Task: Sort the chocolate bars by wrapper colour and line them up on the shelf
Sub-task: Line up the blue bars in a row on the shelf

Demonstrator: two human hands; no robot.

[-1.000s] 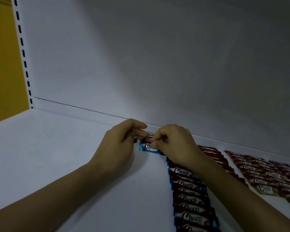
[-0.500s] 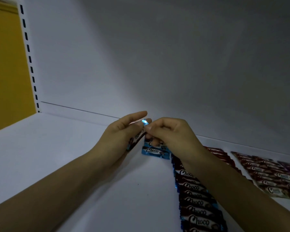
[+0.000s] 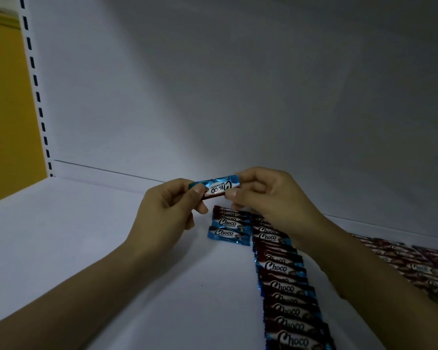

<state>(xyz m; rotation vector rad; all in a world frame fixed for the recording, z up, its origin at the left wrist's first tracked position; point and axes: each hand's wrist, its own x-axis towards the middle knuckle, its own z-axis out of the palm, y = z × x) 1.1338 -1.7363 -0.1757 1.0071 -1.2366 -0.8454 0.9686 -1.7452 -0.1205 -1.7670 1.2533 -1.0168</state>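
A blue-wrapped Choco bar [image 3: 216, 187] is held in the air above the white shelf [image 3: 91, 243], its print upside down to me. My left hand [image 3: 170, 210] pinches its left end and my right hand [image 3: 268, 198] pinches its right end. Just below lies a short stack of blue-wrapped bars [image 3: 229, 229]. To its right a long overlapping row of blue-edged Choco bars [image 3: 288, 294] runs toward me, partly hidden under my right forearm.
Rows of red-wrapped bars [image 3: 415, 266] lie at the right edge of the shelf. The white back panel [image 3: 238, 97] rises behind my hands. A slotted upright [image 3: 36, 84] and a yellow wall [image 3: 5, 109] stand at the left.
Both hands rose from the small stack, lifting one blue bar off the shelf. It now stretches horizontally between the two hands.
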